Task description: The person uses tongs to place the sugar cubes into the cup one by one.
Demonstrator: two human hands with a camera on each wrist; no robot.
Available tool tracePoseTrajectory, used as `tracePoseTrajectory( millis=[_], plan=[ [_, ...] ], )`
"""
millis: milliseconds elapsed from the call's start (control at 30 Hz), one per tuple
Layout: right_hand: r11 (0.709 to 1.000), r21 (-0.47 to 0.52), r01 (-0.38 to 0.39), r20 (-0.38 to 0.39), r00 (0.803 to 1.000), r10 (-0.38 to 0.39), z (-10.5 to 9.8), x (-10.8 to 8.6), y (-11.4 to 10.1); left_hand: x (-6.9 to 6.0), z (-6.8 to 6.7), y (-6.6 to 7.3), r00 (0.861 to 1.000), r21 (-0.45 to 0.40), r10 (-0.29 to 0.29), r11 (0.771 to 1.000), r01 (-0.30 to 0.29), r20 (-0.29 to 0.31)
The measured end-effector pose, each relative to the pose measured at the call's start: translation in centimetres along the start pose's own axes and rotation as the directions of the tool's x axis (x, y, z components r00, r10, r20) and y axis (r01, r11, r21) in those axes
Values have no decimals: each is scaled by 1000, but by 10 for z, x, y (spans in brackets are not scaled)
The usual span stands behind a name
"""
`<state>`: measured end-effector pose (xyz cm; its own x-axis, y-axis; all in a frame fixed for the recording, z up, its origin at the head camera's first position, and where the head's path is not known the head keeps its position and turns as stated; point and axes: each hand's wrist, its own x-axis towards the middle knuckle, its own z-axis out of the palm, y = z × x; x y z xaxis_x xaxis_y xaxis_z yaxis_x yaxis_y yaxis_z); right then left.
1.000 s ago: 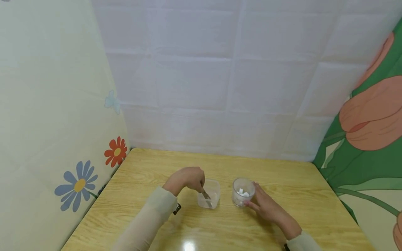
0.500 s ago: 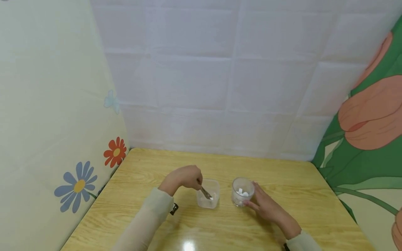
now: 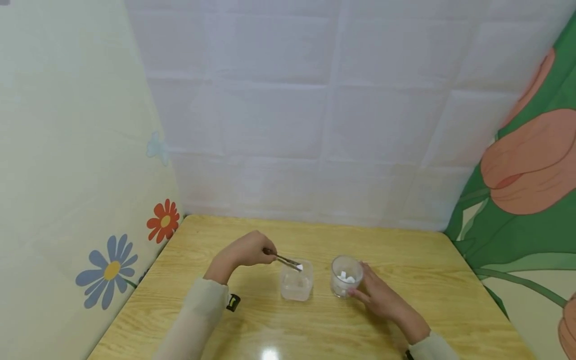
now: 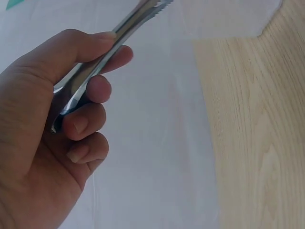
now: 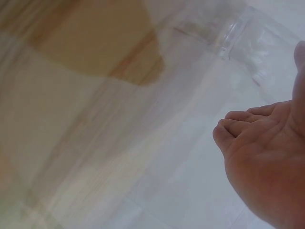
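Note:
In the head view my left hand (image 3: 245, 250) grips metal tongs (image 3: 284, 260), their tips pointing right. Between the tips sits a small white cube (image 3: 299, 267), above the far part of a square clear plastic container (image 3: 297, 296). The left wrist view shows thumb and fingers pinching the serrated tongs (image 4: 102, 59); their tips are out of that view. To the right, my right hand (image 3: 382, 295) holds a clear glass (image 3: 337, 289) upright, thumb on the near side and fingers on the right. White cubes (image 3: 344, 276) lie inside it. In the right wrist view the glass (image 5: 233, 38) appears tilted and blurred.
Both vessels stand on a wood-grain table (image 3: 216, 330), a small gap between them. A white sheet (image 3: 270, 125) hangs behind its far edge. Flower-printed cloths (image 3: 90, 175) flank the table on both sides.
My left hand has lifted the tongs out of the container and moved left and back, bringing the white cube up in the tips. My right hand and the glass have stayed in place.

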<state>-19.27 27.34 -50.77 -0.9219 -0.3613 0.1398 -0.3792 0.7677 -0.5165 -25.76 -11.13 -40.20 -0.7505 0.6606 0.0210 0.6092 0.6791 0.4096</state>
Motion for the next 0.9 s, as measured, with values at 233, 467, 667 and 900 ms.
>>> tracePoseTrajectory(
  millis=[233, 467, 667, 900],
  plan=[
    [1000, 4, -2, 11, 1000, 2, -1, -1, 0, 4, 4, 8, 995, -26, 63, 998, -66, -77],
    [1000, 3, 0, 9, 1000, 0, -1, 0, 0, 17, 11, 23, 992, -54, 80, 995, -86, -100],
    [1000, -5, 2, 7, 1000, -2, -2, 0, 0, 33, 20, 34, 990, -47, 106, 993, -111, -92],
    [1000, -6, 11, 10, 1000, -11, -2, 0, 1, 52, 29, 47, 988, -7, 136, 991, -137, -73]
  ],
)
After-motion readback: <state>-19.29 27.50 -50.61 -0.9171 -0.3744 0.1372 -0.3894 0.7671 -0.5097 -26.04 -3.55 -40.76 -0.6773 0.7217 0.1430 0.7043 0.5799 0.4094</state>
